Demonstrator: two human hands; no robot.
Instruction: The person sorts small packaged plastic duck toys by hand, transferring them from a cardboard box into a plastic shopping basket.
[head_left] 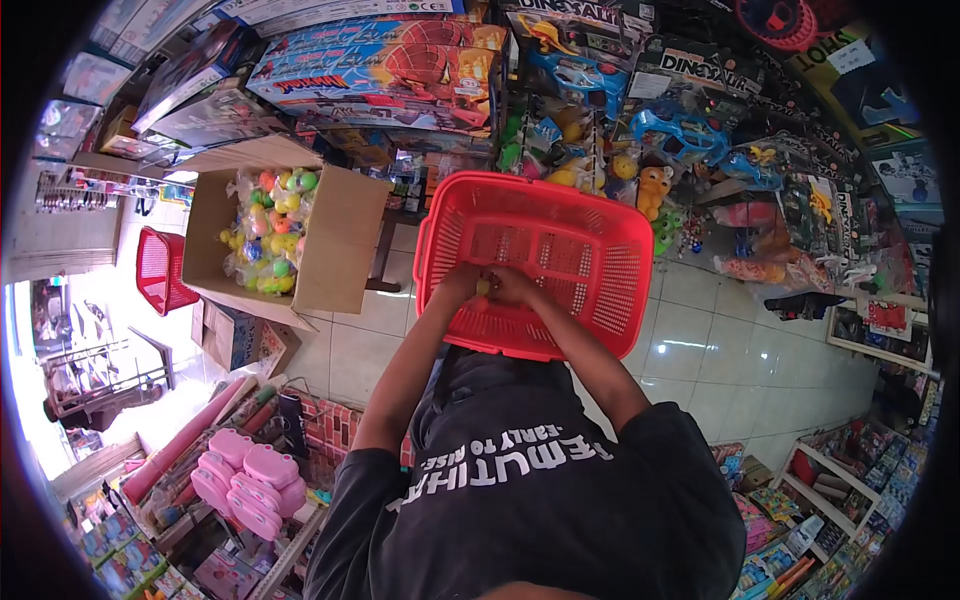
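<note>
A red plastic basket [628, 240] with slotted walls rests against my front, at my lap. Inside it, near the side closest to me, my left hand [461, 284] and my right hand [513, 287] meet with fingers bent inward. Between them is a small yellow-and-orange item [483, 289], partly covered by the fingers; its kind is too small to make out. Both hands are closed around it. Most of the basket floor shows bare through its slots.
To the left stands an open cardboard box [345, 235] holding bagged colourful balls [268, 230]. Behind it is a pink-red basket [160, 270]. Stacked toy boxes [380, 75] and hanging toy packs [700, 75] line the front. Pink cases [250, 480] lie lower left.
</note>
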